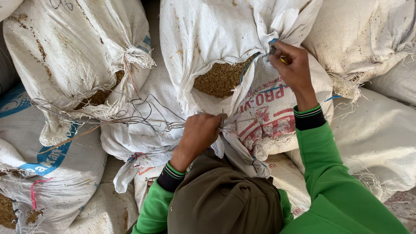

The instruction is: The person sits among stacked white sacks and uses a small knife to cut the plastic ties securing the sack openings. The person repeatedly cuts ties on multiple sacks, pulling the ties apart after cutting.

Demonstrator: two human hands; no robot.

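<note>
Sack (225, 47): upper centre of frame, mouth gaping, brown grain (221, 79) showing.
Left hand (200, 132): centre, fingers clenched on the lower mouth edge and twine (130, 115), keeping the cloth taut.
Right hand (294, 65): upper right, fingers pinching the gathered top corner with a small yellow tool, closing the gap.
Around: more filled sacks.

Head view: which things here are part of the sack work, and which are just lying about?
In hand:
- open sack, grain showing
- left hand gripping its edge
- right hand at its gathered corner
- loose strings

Lying about:
- neighbouring sack
- sack at right
</note>
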